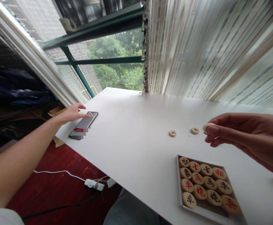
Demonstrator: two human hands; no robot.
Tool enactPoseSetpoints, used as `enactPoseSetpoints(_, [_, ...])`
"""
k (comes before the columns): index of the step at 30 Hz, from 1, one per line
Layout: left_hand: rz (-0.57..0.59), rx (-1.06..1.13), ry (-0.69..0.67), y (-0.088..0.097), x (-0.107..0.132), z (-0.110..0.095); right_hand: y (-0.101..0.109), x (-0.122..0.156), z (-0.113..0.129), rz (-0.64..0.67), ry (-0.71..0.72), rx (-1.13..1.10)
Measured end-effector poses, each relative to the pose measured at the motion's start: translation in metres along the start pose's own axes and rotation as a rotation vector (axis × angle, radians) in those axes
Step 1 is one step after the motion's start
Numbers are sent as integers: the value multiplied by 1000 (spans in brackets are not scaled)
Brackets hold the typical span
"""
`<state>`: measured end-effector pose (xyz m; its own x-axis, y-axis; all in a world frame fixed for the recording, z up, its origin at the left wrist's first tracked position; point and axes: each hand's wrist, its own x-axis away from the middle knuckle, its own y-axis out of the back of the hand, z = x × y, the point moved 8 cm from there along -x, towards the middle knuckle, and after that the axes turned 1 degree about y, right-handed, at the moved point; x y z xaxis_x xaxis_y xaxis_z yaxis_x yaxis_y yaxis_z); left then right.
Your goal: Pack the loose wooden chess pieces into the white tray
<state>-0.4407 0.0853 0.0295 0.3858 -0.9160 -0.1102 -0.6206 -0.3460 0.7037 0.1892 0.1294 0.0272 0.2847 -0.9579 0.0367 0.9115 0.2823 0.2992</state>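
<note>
My right hand (241, 134) hovers over the white table (136, 137) at the right, thumb and fingers pinched on a round wooden chess piece (207, 126). Two more pieces (172, 133) (195, 130) lie flat on the table just left of it. Below them, a shallow box (182, 203) holds several wooden chess discs (205, 184) with red and black characters. My left hand (73, 113) reaches to the table's left edge, fingers spread, fingertips touching a dark phone (83, 124) lying flat.
A window with green bars (99, 59) and a striped curtain (209, 50) stand behind the table. On the red floor at the left lie a white cable and charger (93, 183). Dark bags (14, 90) and cardboard sit at the far left.
</note>
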Motion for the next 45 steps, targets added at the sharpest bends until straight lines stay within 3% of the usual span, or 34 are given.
enactPoseSetpoints(3, [-16, -23, 15, 1, 2, -3, 3, 1, 4, -21, 10, -9])
enactPoseSetpoints(6, [-58, -30, 10, 6, 2, -18, 5, 3, 8, -34, 17, -22])
enactPoseSetpoints(8, [-91, -17, -11, 4, 0, -40, 5, 3, 13, -34, 41, -24])
enactPoseSetpoints(10, [-107, 21, -68, -11, -2, -74, 0, 4, 19, -13, 75, -46])
enactPoseSetpoints(13, [-32, 125, -218, -70, 4, -148, -13, 5, 23, 64, 95, -134])
enactPoseSetpoints(17, [372, 422, -449, -195, 59, -259, -24, 8, 10, 67, 63, -256])
enactPoseSetpoints(19, [591, 541, -465, -251, 95, -296, -23, 12, -4, 33, 25, -307])
enactPoseSetpoints(21, [743, 621, -443, -294, 125, -318, -19, 18, -17, -24, 10, -362])
enactPoseSetpoints(24, [832, 679, -452, -330, 151, -331, -14, 27, -32, -58, 19, -395])
enactPoseSetpoints(27, [853, 752, -419, -344, 160, -329, -12, 35, -39, -90, 38, -393])
enactPoseSetpoints(38, [978, 955, -203, -345, 175, -309, -14, 49, -45, -164, 9, -404])
enactPoseSetpoints(45, [950, 1015, -236, -345, 174, -310, -13, 56, -43, -208, 58, -446])
